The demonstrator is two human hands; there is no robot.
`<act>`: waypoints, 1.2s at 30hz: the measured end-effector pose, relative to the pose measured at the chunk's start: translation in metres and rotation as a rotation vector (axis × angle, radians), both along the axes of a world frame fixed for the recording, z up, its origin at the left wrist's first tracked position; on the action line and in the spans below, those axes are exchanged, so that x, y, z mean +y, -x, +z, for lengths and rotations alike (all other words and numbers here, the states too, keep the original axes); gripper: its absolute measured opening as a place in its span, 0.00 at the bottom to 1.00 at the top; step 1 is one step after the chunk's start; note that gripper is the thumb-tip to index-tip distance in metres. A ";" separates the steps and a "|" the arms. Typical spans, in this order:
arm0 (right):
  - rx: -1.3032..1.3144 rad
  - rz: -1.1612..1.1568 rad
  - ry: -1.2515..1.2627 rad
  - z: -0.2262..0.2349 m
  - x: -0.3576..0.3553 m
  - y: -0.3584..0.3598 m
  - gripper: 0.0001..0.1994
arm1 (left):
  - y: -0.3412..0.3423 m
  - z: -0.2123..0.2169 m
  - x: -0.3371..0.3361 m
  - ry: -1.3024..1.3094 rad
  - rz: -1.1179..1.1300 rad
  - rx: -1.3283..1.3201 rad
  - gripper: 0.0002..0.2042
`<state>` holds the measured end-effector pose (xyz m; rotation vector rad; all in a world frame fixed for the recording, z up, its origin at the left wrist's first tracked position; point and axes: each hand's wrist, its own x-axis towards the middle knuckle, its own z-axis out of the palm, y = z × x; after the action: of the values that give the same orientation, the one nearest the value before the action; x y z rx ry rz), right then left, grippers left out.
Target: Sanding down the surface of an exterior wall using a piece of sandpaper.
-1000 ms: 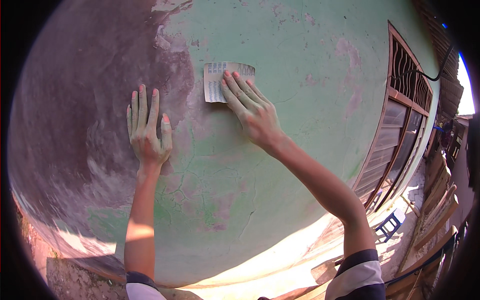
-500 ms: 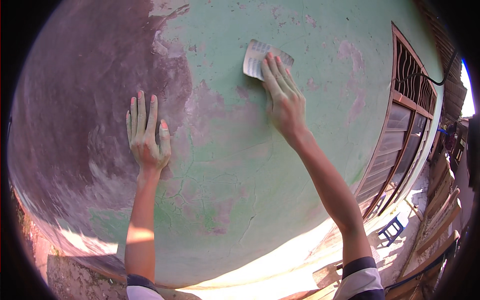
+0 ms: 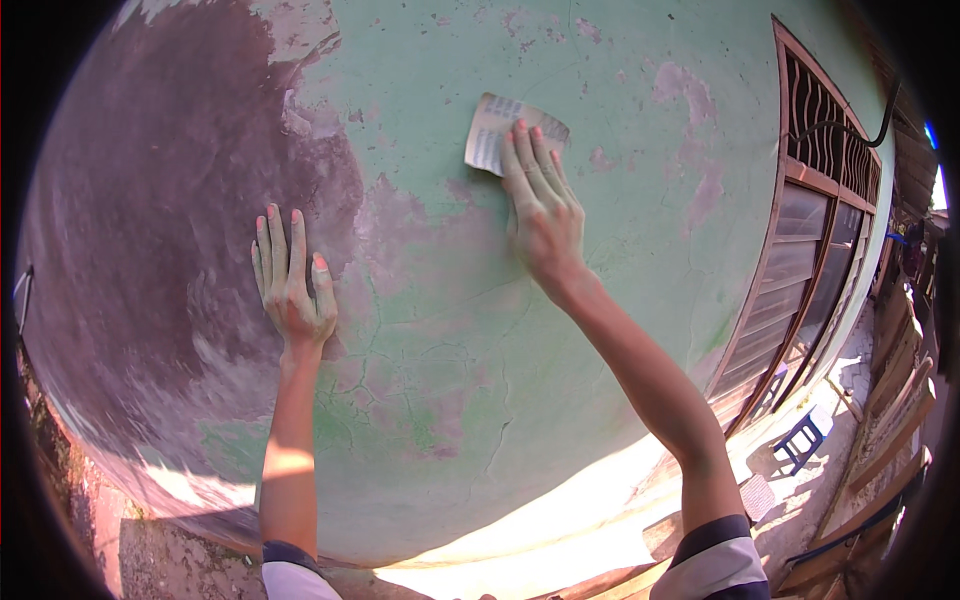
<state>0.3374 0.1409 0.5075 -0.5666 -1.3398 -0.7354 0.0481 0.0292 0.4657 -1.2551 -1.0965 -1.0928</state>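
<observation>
Your right hand point(image 3: 545, 205) holds a thin, slightly curled paper sheet point(image 3: 487, 140) against the cracked, flaking green wall point(image 3: 620, 270), fingers straight, well above its lower edge and left of the brown-framed window point(image 3: 790, 270). Your left hand point(image 3: 296, 290) lies flat, fingers slightly parted, on the smoother, chalk-streaked dark patch point(image 3: 200, 180).

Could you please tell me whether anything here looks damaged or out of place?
Yes, the green wall looks damaged: pinkish patches break its colour, a large dark patch spreads behind the left hand, and thin cracks run below the right hand.
</observation>
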 end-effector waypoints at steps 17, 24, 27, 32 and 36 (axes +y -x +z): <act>-0.343 0.096 -0.038 0.016 -0.003 0.000 0.28 | 0.000 -0.005 -0.003 0.023 -0.019 -0.033 0.28; -0.663 0.172 -0.095 -0.045 -0.022 0.023 0.28 | 0.003 -0.006 -0.008 0.034 0.001 -0.029 0.27; -0.725 0.161 -0.073 -0.049 -0.013 -0.006 0.29 | 0.007 -0.008 -0.004 0.038 -0.023 -0.018 0.27; 0.032 0.113 0.141 -0.078 0.017 -0.055 0.25 | 0.001 -0.005 -0.005 0.025 -0.026 -0.018 0.27; -0.258 0.133 0.199 -0.170 -0.003 -0.035 0.29 | 0.007 -0.005 -0.004 0.019 -0.027 -0.014 0.27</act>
<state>0.3729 0.1383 0.3380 -0.5460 -1.6867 -0.5831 0.0411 0.0255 0.4605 -1.2825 -1.1060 -1.1157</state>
